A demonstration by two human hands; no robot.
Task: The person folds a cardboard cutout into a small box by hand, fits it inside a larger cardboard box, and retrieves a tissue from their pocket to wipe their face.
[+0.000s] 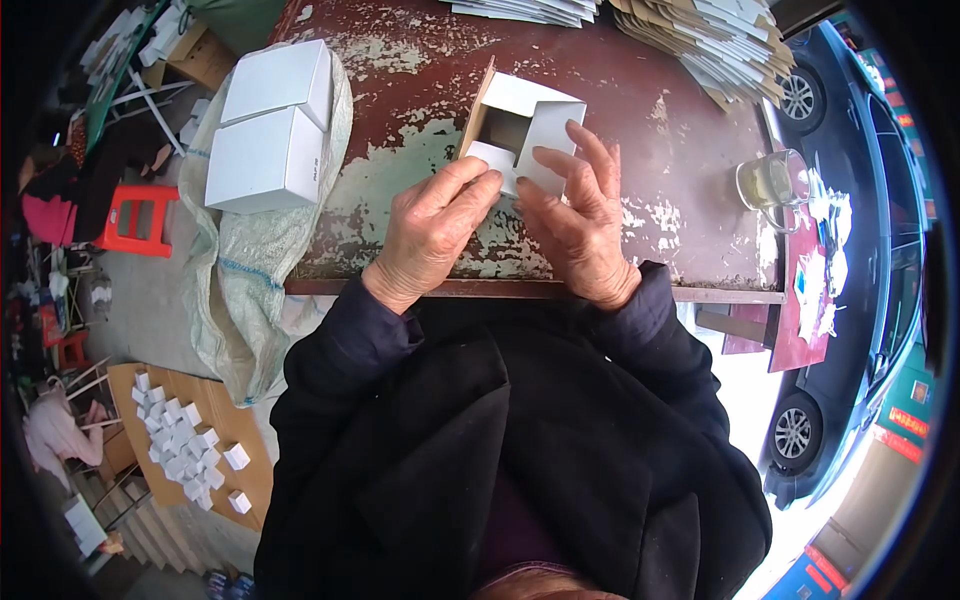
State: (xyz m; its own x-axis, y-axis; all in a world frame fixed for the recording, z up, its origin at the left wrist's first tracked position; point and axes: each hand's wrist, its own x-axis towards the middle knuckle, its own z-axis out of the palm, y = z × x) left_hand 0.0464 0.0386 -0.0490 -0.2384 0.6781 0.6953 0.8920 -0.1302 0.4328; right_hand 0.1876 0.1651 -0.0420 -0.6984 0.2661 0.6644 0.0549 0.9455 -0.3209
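Note:
A small white cardboard box (548,135) lies on the worn red tabletop in front of me, its flaps raised and its brown inside showing. My left hand (432,228) pinches the near flap at the box's left corner between thumb and fingers. On the other side, my right hand (580,215) has its fingers spread and bent over the right flap. Its fingertips are at or against that flap; exact contact is hard to make out. Two closed white boxes (265,155) sit on a woven sack (240,260) to the left.
Stacks of flat folded cartons (700,45) lie at the table's far edge. A glass mug (768,185) with pale liquid stands at the right. Many small white boxes (185,450) cover a cardboard sheet at lower left, near a red stool (140,220). A car (850,250) is parked outside.

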